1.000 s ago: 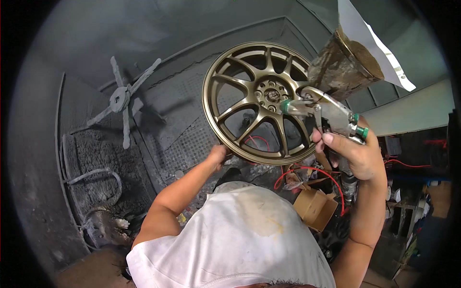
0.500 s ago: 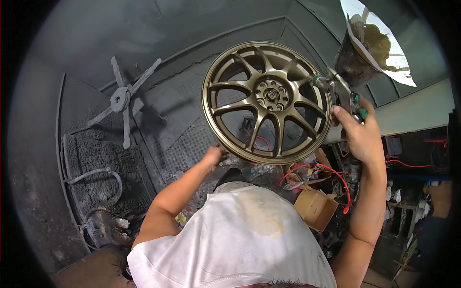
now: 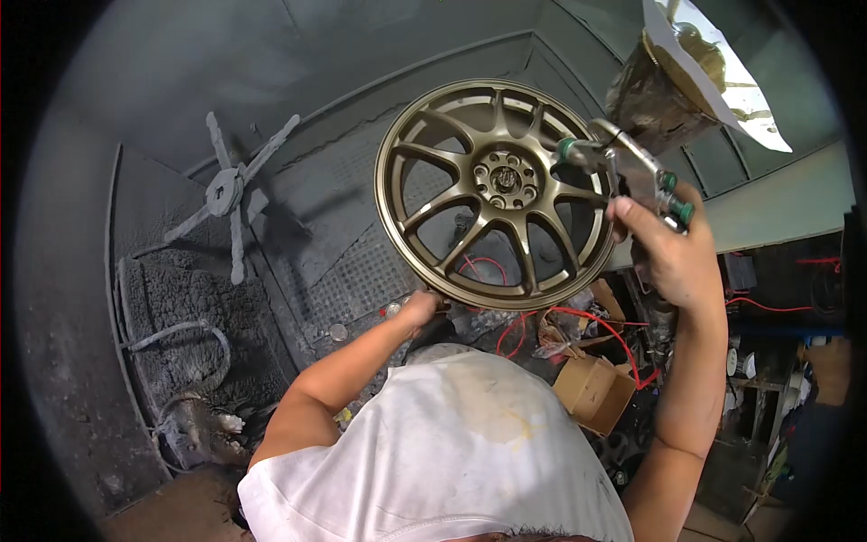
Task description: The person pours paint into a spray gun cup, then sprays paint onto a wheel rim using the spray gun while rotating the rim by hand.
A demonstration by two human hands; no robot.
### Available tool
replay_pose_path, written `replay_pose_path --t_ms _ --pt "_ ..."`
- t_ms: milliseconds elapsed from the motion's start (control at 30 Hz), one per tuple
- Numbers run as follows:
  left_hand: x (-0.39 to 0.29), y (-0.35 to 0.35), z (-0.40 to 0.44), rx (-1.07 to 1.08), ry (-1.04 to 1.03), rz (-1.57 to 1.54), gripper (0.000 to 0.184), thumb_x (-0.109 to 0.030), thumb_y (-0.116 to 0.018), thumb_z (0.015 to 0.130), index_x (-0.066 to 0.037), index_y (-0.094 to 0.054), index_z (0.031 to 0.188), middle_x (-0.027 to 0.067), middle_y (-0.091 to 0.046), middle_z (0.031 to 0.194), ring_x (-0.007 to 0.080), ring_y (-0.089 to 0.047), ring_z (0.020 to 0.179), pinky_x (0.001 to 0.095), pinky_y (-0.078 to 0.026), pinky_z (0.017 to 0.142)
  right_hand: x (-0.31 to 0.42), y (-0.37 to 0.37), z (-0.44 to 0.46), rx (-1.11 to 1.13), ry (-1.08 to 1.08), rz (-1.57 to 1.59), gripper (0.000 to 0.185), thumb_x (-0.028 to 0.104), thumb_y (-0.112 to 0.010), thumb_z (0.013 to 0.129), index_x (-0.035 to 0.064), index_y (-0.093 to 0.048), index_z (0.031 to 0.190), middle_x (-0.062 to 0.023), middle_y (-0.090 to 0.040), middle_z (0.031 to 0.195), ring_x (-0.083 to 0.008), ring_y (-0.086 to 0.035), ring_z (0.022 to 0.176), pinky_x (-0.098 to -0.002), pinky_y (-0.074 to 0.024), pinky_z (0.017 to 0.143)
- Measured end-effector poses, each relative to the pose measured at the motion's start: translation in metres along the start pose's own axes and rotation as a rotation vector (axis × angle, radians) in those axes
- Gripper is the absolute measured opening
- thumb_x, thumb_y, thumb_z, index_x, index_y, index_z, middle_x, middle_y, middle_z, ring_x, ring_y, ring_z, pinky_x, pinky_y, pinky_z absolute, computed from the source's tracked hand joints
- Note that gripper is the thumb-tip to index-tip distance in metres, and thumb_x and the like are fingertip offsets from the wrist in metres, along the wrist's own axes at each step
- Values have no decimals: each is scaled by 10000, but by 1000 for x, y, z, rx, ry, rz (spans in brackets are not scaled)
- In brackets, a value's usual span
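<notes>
My right hand (image 3: 670, 248) is wrapped round a spray gun (image 3: 637, 167) with green knobs and a paint-stained cup (image 3: 655, 99) on top. A crumpled white sheet (image 3: 718, 77) sticks out around the cup's mouth. The gun's green-ringed nozzle overlaps the right side of a bronze multi-spoke wheel rim (image 3: 508, 178), which faces up at me. Just below the rim's lower left edge is my left hand (image 3: 421, 309), closed, its fingertips partly hidden. Whether it touches the rim or holds something cannot be made out.
A grey paint-crusted stand with several arms (image 3: 226, 190) is at the left, above a coated pad (image 3: 194, 316) with a bent pipe (image 3: 194, 327). A red hose (image 3: 614, 339) runs beside an open cardboard box (image 3: 594, 395) at lower right. Grey walls (image 3: 379, 45) enclose the back.
The spray gun has shifted left, further over the rim. My left hand has moved slightly right and down, closer to me. The rim's spokes have turned to different angles.
</notes>
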State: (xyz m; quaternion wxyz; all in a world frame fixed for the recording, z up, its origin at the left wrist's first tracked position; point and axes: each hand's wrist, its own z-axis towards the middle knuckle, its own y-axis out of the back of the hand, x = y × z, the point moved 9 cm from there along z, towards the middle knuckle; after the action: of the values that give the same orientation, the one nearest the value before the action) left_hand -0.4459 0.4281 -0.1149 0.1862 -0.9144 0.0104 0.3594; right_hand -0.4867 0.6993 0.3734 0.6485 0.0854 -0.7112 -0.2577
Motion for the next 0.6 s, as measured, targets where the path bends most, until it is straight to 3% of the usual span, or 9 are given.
replay_pose_path --t_ms 67,100,233,300,333,433,533,567,600 --pt "11 2 0 -8 -57 253 367 -181 -663 955 -22 -590 1278 103 -694 1139 226 -665 1014 347 -547 871 -4 7 6 -8 -42 -17 534 262 -778 887 -85 -529 1207 -65 -719 849 -92 -615 632 -233 -438 493" --pt "8 1 -4 14 -80 289 402 -164 -683 940 -21 -579 1301 104 -706 1106 241 -677 993 352 -551 867 -7 13 8 -112 45 28 488 268 -776 891 -73 -556 1162 -53 -701 816 -85 -586 600 -229 -414 484" --pt "1 30 -6 -10 94 151 265 -113 -595 955 23 -621 1182 112 -700 1015 206 -678 892 347 -554 790 -8 29 9 -212 91 -171 458 260 -761 904 -66 -580 1169 -50 -701 815 -79 -584 605 -222 -406 489" --pt "-14 49 12 -53 0 40 243 -111 -577 959 20 -633 1155 107 -703 999 208 -682 890 353 -555 776 -21 24 8 -80 -65 -177 557 246 -750 891 -107 -554 1275 -108 -719 976 -140 -668 841 -281 -539 736" --pt "-30 57 17 -95 -94 -70 226 -109 -559 963 17 -645 1129 102 -707 982 210 -685 888 360 -557 761 -15 26 4 -79 -66 -177 557 246 -750 891 -107 -554 1275 -108 -719 976 -140 -668 841 -281 -539 736" --pt "-60 70 26 -186 -179 -160 209 -120 -551 962 -3 -678 1079 97 -719 949 206 -688 849 360 -558 741 -9 -11 -20 276 -215 63 309 201 -743 895 -7 -659 1107 -54 -726 914 -115 -659 763 -244 -504 630" --pt "-55 48 19 -169 -51 -139 213 -146 -543 970 -29 -710 1031 84 -732 942 203 -684 838 361 -553 748 8 -29 -34 358 -147 220 352 189 -763 891 -27 -633 1136 -74 -726 915 -130 -673 783 -259 -532 664" --pt "-51 35 13 -188 -41 -108 226 -169 -542 975 -43 -724 1024 72 -737 948 202 -680 834 357 -544 724 -3 -27 -36 300 -171 253 479 196 -778 891 -72 -581 1236 -111 -723 963 -147 -683 816 -288 -555 712" --pt "-40 28 13 -173 -8 -135 217 -164 -553 967 -51 -728 1029 56 -729 955 200 -675 864 350 -528 700 -2 -29 -37 298 -171 252 479 196 -778 891 -72 -581 1236 -111 -723 963 -147 -683 816 -288 -555 712"
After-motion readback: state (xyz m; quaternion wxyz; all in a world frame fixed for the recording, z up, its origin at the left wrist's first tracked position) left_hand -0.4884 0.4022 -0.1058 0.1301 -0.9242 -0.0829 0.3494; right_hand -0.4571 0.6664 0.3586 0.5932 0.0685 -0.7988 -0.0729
